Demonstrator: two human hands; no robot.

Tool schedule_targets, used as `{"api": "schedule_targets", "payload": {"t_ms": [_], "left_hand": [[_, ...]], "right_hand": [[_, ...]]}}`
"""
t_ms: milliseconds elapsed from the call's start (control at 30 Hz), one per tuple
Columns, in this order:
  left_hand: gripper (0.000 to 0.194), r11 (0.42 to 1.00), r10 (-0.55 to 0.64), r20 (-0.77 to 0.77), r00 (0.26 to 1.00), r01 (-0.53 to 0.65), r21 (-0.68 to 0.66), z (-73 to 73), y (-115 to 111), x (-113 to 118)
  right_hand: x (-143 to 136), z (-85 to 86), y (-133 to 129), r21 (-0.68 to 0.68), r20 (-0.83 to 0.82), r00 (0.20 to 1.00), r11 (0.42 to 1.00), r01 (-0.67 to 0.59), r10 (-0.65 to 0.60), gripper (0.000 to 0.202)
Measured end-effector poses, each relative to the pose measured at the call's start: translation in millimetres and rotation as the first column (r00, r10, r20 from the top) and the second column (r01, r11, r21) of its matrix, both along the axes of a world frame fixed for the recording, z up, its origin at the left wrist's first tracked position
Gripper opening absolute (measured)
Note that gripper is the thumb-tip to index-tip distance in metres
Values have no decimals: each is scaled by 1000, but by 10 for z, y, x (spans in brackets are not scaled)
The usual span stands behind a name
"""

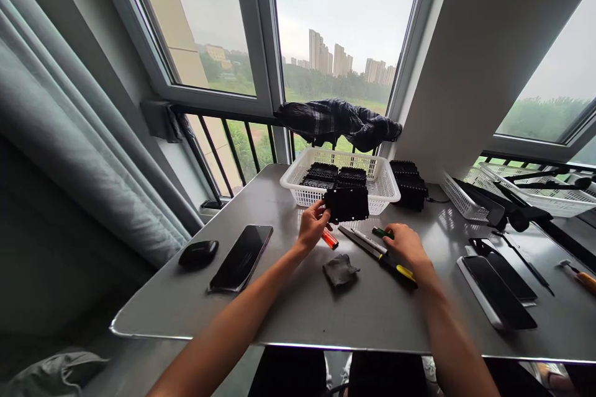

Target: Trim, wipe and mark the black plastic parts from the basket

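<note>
My left hand [314, 223] is closed on the edge of a flat black plastic plate [347, 205], held up in front of the white basket [298, 196]. Fingers of my right hand [406, 243] close round a small green object [382, 232] at the table's middle; its kind is hard to tell. Just left of that hand lie a white pen [370, 240] and a black-and-yellow utility knife [400, 270]. An orange-red object [330, 239] is under the plate, near my left wrist. Closer to me sits a crumpled grey cloth [341, 272].
More black plastic parts lie in the basket and in a stack [408, 183] beside it. A phone [241, 257] and a black case [198, 254] are on the left. More phones [498, 291], a dark stand arm [512, 205] and a white basket [465, 198] occupy the right.
</note>
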State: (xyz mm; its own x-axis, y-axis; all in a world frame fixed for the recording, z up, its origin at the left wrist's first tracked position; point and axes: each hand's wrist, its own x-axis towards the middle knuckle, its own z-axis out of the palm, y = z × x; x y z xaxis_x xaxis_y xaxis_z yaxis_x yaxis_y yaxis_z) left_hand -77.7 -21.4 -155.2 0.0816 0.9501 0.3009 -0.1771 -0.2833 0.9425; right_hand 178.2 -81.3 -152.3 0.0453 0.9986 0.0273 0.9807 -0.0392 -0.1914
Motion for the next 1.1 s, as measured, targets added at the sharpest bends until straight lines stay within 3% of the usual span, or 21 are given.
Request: {"api": "schedule_targets", "payload": {"t_ms": [233,367,433,533,633,733,800,933,1100], "left_hand": [[47,999,20,19,1000,-19,-44,5,-1,-13],[49,999,26,35,999,-25,-37,0,4,-25],[50,999,24,46,999,-23,-31,-7,6,-26],[52,1000,4,67,998,-2,-23,-28,17,-19],[54,999,-16,96,995,20,-42,-53,24,-1],[55,996,-41,123,992,51,-75,-65,9,25],[56,992,-77,130,989,89,-91,-67,-13,42],[54,978,-175,110,978,186,-100,-74,-63,77],[52,969,-220,93,971,228,-92,-94,-99,117]], "right_hand": [[-57,-28,-22,-50,-11,995,994,-96,96,15],[-26,42,-8,-18,-283,938,977,-214,200,14],[-63,125,-34,63,-478,819,942,-328,317,13],[-241,262,-124,141,-755,512,864,-482,409,24],[-518,316,-201,148,-934,212,853,-500,287,35],[-767,250,-199,144,-986,15,904,-402,164,46],[-874,178,-173,131,-991,-55,931,-340,119,52],[-979,92,-164,139,-988,-104,954,-265,115,51],[-1090,77,-254,190,-975,-174,922,-336,138,41]]}}
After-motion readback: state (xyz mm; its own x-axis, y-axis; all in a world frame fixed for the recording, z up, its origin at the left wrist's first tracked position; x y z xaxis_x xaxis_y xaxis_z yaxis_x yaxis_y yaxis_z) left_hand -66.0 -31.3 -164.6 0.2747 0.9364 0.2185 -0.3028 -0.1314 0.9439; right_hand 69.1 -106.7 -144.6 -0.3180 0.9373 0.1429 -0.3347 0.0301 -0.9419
